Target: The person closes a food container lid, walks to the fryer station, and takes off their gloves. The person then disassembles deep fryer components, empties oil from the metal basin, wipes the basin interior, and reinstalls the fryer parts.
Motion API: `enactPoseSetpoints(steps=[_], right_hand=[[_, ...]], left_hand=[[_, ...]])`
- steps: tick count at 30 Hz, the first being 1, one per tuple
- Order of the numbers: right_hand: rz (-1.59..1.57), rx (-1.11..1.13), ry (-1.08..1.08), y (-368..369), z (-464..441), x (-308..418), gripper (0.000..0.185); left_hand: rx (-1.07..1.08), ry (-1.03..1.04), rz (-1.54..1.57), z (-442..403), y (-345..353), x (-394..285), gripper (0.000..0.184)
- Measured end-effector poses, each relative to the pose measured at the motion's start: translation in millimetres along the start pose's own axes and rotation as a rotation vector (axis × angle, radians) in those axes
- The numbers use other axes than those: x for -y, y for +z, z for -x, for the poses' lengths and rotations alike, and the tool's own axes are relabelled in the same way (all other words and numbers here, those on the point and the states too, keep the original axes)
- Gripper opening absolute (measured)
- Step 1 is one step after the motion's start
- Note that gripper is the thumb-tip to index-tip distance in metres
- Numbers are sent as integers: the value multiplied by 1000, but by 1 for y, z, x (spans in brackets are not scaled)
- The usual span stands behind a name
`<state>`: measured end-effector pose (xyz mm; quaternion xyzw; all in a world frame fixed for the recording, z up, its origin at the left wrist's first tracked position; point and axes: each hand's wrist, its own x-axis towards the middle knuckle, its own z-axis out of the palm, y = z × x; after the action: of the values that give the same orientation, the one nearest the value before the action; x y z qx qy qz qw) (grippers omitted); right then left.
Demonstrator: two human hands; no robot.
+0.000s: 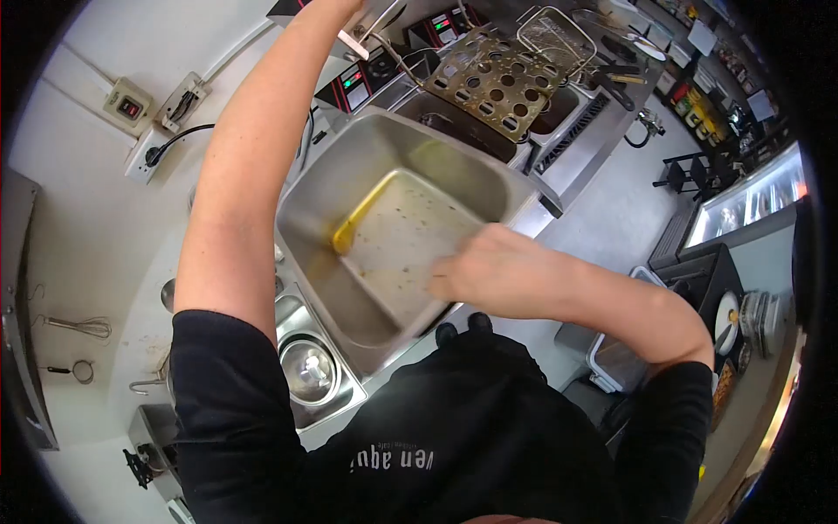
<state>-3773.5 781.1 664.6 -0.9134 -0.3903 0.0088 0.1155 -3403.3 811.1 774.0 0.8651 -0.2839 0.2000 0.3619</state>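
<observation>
A deep rectangular steel pan (pixel 476 166) fills the middle of the view. Yellow oil (pixel 353 223) collects along its left inner corner, and dark crumbs are scattered over its bottom. My right hand (pixel 489 271) is at the pan's near right rim with its fingers curled inward, seemingly gripping that rim. Motion blurs the fingertips and the pan wall beside them. My left arm reaches up past the top edge of the view beside a metal fitting, so its hand is cut off.
Behind the pan is a fryer with a perforated metal plate (pixel 493 80), a wire basket (pixel 556 39) and lit control panels (pixel 352 86). Nested steel bowls (pixel 310 371) lie at the lower left. Wall sockets (pixel 150 153) with a plugged-in cable are at the left.
</observation>
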Motion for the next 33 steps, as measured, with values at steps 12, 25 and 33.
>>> enactPoseSetpoints(steps=[12,25,33], right_hand=[[277,235,491,-81,213,19,6],[315,96,752,-91,422,-74,7],[268,-63,728,-111,443,-142,13]], left_hand=[[128,-265,192,5,75,-34,58],[185,-530,311,79,116,-11,41],[86,-670,198,161,59,8,40]])
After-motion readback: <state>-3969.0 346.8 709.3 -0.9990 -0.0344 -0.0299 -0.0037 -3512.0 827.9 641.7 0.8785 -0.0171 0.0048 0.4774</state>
